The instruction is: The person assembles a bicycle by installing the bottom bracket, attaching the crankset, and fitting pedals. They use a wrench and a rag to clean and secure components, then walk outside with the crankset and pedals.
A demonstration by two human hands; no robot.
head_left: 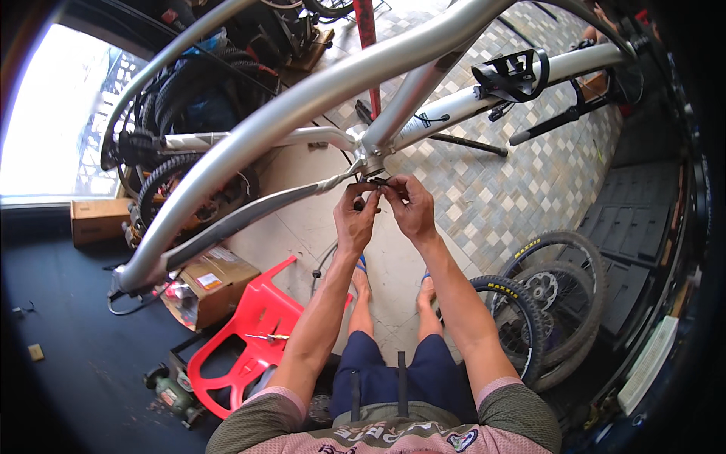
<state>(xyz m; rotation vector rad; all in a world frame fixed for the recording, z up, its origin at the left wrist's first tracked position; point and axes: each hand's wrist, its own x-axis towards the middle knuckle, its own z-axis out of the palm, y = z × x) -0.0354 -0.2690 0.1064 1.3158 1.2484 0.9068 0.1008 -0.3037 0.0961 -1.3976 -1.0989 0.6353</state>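
Note:
A silver bicycle frame (325,76) hangs in front of me, its bottom bracket shell (371,161) near the middle of the view. Just below that shell, my left hand (354,216) and my right hand (411,212) meet with fingertips pinched together. Between them is a small black part (378,181), whose kind I cannot make out. Both hands seem to grip it, close to the underside of the shell. The fingers hide most of it. A black bottle cage (514,76) is fixed on the tube farther right.
A red plastic chair (246,333) with a tool on its seat stands at lower left, beside an open cardboard box (215,284) and a green bench grinder (172,393). Bicycle wheels (556,303) lean at the right. A red stand post (366,38) rises behind the frame.

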